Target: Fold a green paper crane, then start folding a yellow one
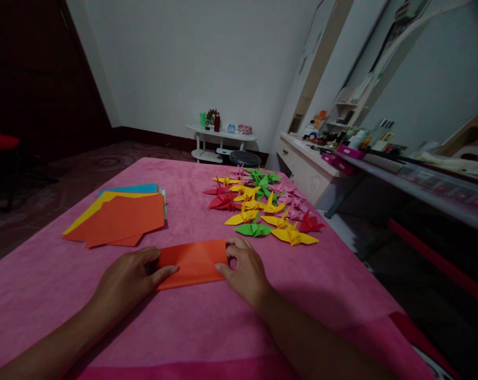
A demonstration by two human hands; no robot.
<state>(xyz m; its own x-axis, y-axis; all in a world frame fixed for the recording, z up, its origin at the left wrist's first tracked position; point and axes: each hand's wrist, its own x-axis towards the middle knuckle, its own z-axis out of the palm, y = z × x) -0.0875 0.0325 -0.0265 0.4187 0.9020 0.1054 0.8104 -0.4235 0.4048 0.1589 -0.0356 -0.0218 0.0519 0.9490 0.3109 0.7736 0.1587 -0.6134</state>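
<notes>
An orange sheet of paper [193, 262], folded into a rectangle, lies flat on the pink cloth [207, 316] in front of me. My left hand [130, 279] rests on its left end, fingers pressed down on the paper and held together. My right hand [245, 269] presses its right end, fingers curled over the edge. A stack of coloured paper sheets [120, 219], orange on top with yellow and blue beneath, lies to the left behind my hands.
Several folded paper cranes [263, 208] in yellow, red, green and pink sit at the back right of the cloth. Beyond stand a small white shelf table [219, 140], a dark round stool [245, 158] and a cluttered desk [342, 158] on the right.
</notes>
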